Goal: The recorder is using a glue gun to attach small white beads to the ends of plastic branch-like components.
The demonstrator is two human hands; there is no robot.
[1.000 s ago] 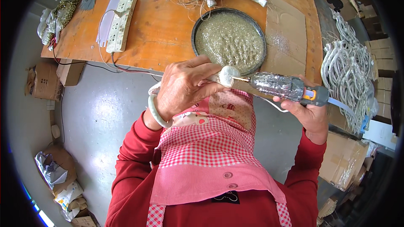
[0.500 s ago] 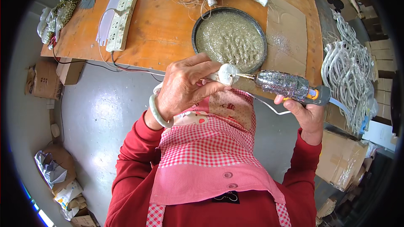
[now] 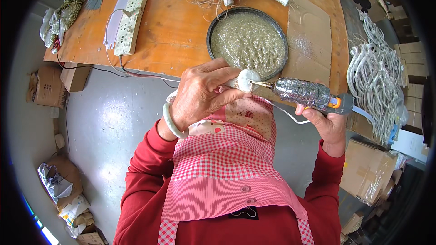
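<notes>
A person in a red top and checked apron worked at the near edge of a wooden table (image 3: 181,31). The left hand (image 3: 200,93) was closed around a small white rounded piece (image 3: 246,79), pinched in the fingers. The right hand (image 3: 329,124) gripped a glitter-crusted glue gun (image 3: 306,93), nozzle touching the piece. Just beyond, a round tray of glitter (image 3: 249,41) sat near the table's near edge.

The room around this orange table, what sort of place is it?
Probably a small craft workshop. A round tray of glitter sits on the wooden table, the right hand holds a glitter-caked glue gun, and heaps of white pieces and cardboard boxes stand about.
</notes>
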